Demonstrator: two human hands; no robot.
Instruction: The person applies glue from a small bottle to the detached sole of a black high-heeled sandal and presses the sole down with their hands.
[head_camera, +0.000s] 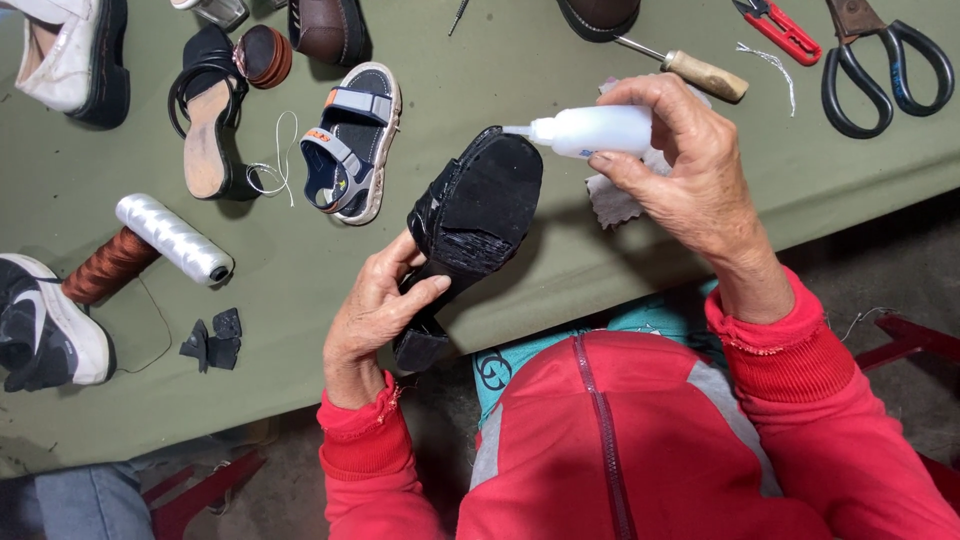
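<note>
Lying sole-up over the near edge of the green counter (560, 270), the black shoe (475, 225) runs its long axis from heel at lower left to toe at upper right. Left hand (375, 310) clamps its heel end. Right hand (690, 165) squeezes a white glue bottle (590, 131), nozzle touching the toe. Thread spools (150, 245) lie well left.
</note>
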